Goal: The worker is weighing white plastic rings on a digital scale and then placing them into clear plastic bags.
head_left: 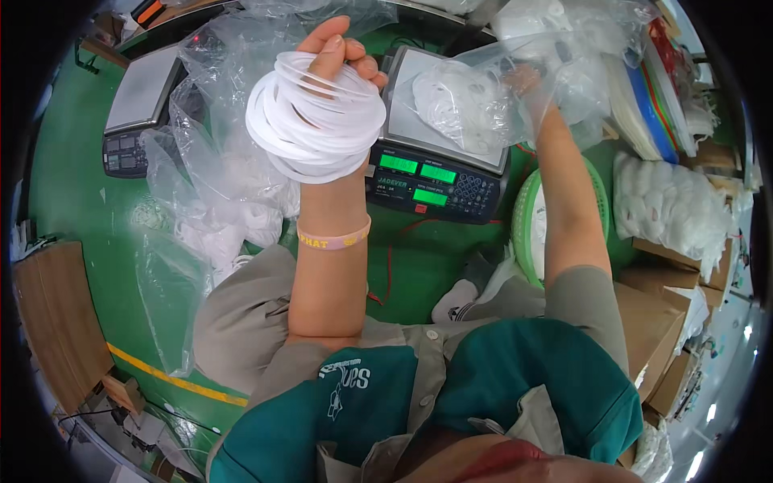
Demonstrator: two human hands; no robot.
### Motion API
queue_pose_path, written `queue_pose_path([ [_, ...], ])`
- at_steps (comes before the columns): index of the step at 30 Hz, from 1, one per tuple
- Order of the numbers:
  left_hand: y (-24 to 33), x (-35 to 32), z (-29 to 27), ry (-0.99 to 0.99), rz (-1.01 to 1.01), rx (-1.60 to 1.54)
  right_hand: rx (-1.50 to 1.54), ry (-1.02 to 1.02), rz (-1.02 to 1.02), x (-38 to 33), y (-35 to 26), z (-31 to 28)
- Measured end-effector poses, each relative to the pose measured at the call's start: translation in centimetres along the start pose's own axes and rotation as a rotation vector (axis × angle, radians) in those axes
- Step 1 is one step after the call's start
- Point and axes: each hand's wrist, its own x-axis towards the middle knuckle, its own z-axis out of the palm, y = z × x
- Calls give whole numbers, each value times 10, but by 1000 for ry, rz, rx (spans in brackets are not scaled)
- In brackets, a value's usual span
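Note:
A thick bundle of thin white rings point(318, 133) is looped round my left hand point(338, 58) and wrist. The fingers of that hand curl over at the top, closed against some of the rings. To its right stands a digital counting scale point(439, 183) with green lit displays. On the scale's plate lies a clear plastic bag point(555, 48) with more white rings point(463, 105) in it. My right hand point(525, 80) is at the bag, covered by its film; the plastic blurs the fingers, so their grip is unclear.
A second scale point(133, 105) stands at the left on the green floor. Clear bags with white items point(233, 201) lie beside my left knee. At the right are a green basket point(523, 233), a packed white bag point(668, 205) and cardboard boxes point(660, 322). A red cord point(390, 266) runs below the scale.

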Motion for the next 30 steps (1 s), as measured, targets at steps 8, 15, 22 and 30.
queue_pose_path([
  [8, 13, -6, -26, 78, 54, 109, 664, -152, 391, 58, -68, -95],
  [15, 10, -10, -19, -24, 35, 136, 1492, 23, 900, 25, -72, -247],
  [22, -4, -17, -14, -26, 23, 374, 1348, 26, 867, -17, -55, -281],
  [30, -34, -53, 25, -314, -437, 426, 1698, 172, 331, -41, -158, -440],
])
